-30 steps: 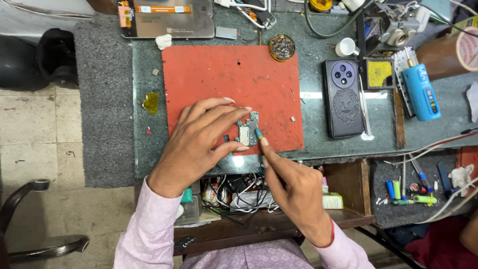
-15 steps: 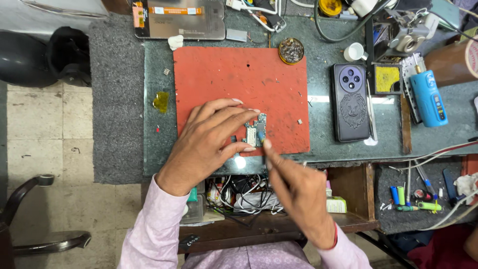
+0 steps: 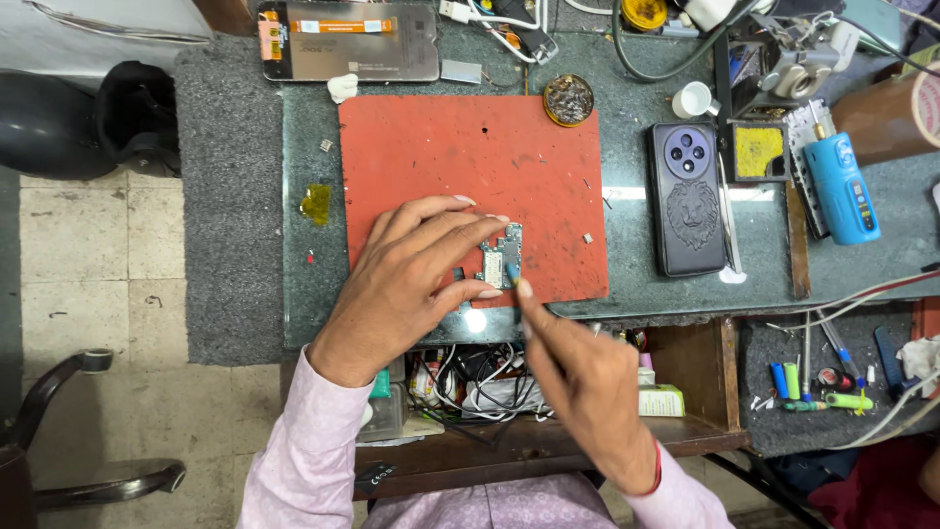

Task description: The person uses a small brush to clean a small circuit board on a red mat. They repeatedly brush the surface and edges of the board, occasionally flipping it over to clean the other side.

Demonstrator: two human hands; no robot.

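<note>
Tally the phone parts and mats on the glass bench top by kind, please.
Small circuit board, held by left hand, tool-holding right hand beside it: 1
Dark phones, back up: 1
Opened phone bodies: 1
Red work mats: 1
Total: 4

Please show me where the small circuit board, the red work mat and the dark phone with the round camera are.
small circuit board point(image 3: 499, 257): head view, middle of the board.
red work mat point(image 3: 460, 147): head view, bare upper part.
dark phone point(image 3: 692, 211): head view, middle of its back.
</note>
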